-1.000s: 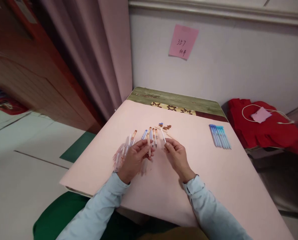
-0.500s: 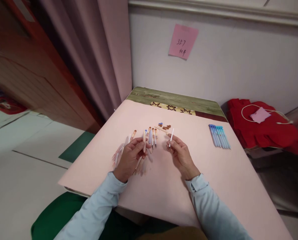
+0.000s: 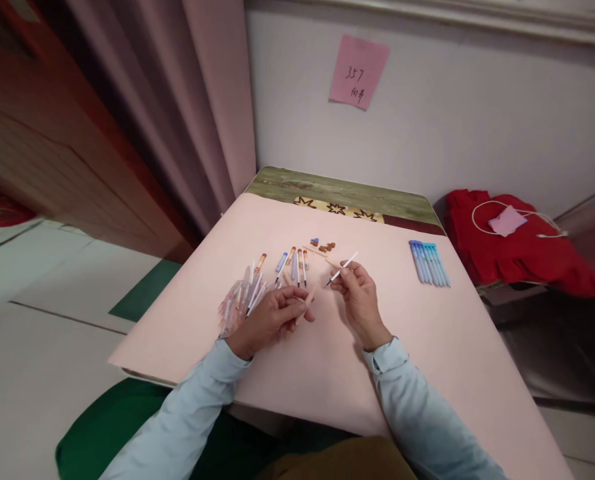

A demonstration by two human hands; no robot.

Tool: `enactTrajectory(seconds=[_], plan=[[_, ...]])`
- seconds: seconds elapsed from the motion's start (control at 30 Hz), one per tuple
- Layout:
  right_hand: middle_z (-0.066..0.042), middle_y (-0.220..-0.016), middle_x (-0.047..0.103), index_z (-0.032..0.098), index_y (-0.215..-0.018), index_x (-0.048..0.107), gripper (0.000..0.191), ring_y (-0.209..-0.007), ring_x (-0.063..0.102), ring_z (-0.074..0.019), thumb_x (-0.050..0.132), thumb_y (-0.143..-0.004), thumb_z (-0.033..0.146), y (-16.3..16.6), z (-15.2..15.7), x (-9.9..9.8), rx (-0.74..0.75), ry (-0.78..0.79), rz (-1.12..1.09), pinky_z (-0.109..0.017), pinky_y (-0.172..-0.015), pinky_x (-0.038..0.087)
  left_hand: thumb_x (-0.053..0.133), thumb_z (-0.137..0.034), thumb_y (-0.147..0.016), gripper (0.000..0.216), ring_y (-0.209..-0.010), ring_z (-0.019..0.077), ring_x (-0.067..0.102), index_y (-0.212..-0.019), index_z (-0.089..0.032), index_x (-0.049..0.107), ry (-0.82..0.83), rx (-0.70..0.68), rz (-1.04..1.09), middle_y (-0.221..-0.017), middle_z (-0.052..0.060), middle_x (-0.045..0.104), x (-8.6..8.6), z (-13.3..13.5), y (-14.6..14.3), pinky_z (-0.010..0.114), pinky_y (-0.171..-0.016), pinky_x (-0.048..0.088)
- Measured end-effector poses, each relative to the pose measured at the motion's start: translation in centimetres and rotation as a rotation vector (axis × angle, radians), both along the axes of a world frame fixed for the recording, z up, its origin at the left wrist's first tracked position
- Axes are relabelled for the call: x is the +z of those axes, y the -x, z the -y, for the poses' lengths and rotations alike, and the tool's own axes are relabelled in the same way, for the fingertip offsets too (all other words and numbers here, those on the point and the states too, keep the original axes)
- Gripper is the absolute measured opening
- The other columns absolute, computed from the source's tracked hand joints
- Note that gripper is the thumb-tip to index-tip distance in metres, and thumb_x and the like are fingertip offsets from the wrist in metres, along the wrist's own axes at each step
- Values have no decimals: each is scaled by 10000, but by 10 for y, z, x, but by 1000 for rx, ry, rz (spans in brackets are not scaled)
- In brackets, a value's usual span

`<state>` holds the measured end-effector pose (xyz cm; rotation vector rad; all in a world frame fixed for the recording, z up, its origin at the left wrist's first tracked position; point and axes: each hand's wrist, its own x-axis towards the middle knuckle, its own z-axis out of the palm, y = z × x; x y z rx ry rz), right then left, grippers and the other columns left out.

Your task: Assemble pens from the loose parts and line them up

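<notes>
My left hand (image 3: 277, 313) is closed on a pale pen barrel (image 3: 307, 302), which tilts up to the right between thumb and fingers. My right hand (image 3: 356, 290) pinches a white pen refill (image 3: 344, 267) with a dark tip pointing down-left towards the barrel; the two are apart. Loose pen parts (image 3: 242, 297), clear and white, lie in a heap by my left hand, partly hidden by it. Beyond the hands rest several refills with brown or blue ends (image 3: 300, 260). Small brown caps (image 3: 327, 247) and a blue one (image 3: 315, 241) lie farther back.
A row of blue pens (image 3: 428, 263) lies at the table's right side. Pale pink paper covers the table (image 3: 402, 373). Red cloth (image 3: 512, 257) with a white cord sits beyond the right edge. A pink note (image 3: 360, 72) is stuck to the wall behind.
The barrel in my left hand has moved right and down and tipped from upright to slanted. The refill in my right hand has turned, its tip now pointing left. The view has shifted slightly.
</notes>
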<state>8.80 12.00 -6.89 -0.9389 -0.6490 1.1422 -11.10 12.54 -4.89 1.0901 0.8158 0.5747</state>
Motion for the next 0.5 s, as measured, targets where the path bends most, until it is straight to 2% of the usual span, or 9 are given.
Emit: enactTrajectory(seconds=[0.17,0.5], plan=[[8,-791,688,207,-916,624,213,-649,617,-100,738,-814,355,1,2,0,-8,-35,91,-232,-646,534,657,-410,-851,346,-525,70,463,-1068,-144,616,-97,-70,-88,-834,66,712,4,2,-2,207,-491,339],[-9,-830,707,211,-922,623,214,-649,609,-111,712,-823,378,2,3,5,41,-22,157,-259,-657,523,654,-385,-845,298,-515,76,453,-1034,-158,622,-107,-83,-99,-815,54,708,8,3,-4,215,-490,336]])
